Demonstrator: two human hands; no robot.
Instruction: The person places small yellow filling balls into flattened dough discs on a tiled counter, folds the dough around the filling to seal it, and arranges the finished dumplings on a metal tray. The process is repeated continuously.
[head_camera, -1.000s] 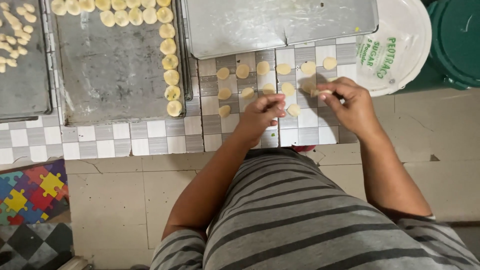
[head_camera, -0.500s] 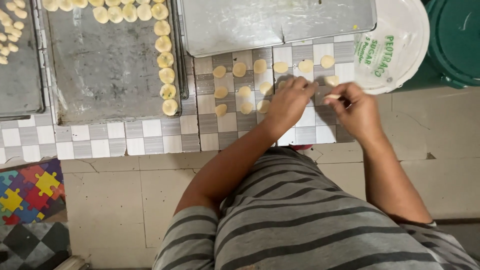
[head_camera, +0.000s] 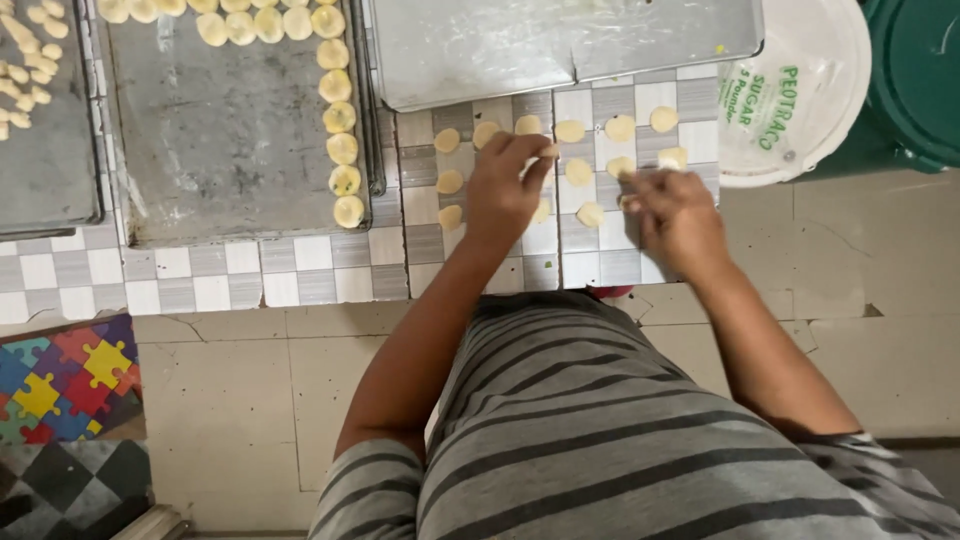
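Both hands pinch dough discs: left hand (head_camera: 503, 190) on one (head_camera: 546, 152), right hand (head_camera: 680, 215) on another (head_camera: 624, 172).

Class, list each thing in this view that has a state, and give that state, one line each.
Left hand: pinching a dough disc.
Right hand: fingers on a disc.
Dough discs: flat, spread on checked mat.
Middle tray: partly filled along edges.
Top tray: bare.
White lid: lying flat.

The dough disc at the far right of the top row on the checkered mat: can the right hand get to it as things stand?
Probably yes. The right hand is low on the mat, and that dough disc lies just beyond its fingertips with only another flat disc between, nothing upright in the way.
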